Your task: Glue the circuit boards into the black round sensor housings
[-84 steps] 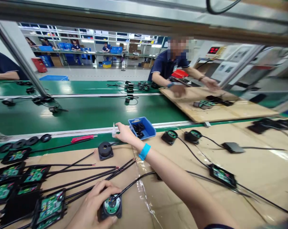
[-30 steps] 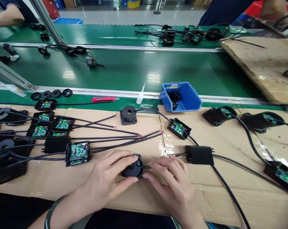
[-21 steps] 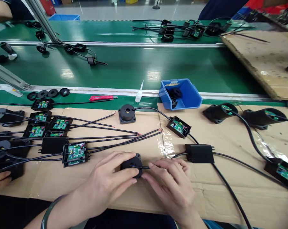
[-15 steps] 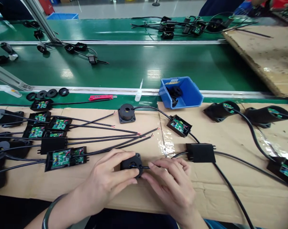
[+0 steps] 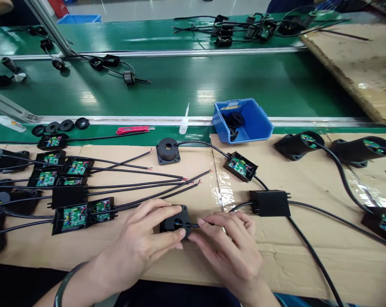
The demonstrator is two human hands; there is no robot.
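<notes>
A black flanged round housing [image 5: 179, 213] with a centre hole lies on the cardboard, wires showing in the hole. My left hand [image 5: 148, 234] grips it from the left, thumb and fingers on either side. From its right side comes a black cable [image 5: 193, 225], pinched by my right hand [image 5: 231, 243] close to the housing. Beyond my right hand a cable runs to a black box [image 5: 269, 203], closed side up. Farther off sit a similar housing [image 5: 168, 150] and an open box with a green circuit board [image 5: 240, 166], joined by a cable.
Several open boxes with circuit boards [image 5: 74, 216] and cables lie at left. At the back are a pink utility knife [image 5: 133, 129], a white dropper bottle [image 5: 184, 123] and a blue bin [image 5: 253, 123] of black rings. Larger black housings [image 5: 300, 145] stand at right. A green conveyor [image 5: 167, 94] lies beyond.
The camera view has shifted slightly. My left fingers have moved a little on the housing, and its corner shows more. Both hands keep their hold.
</notes>
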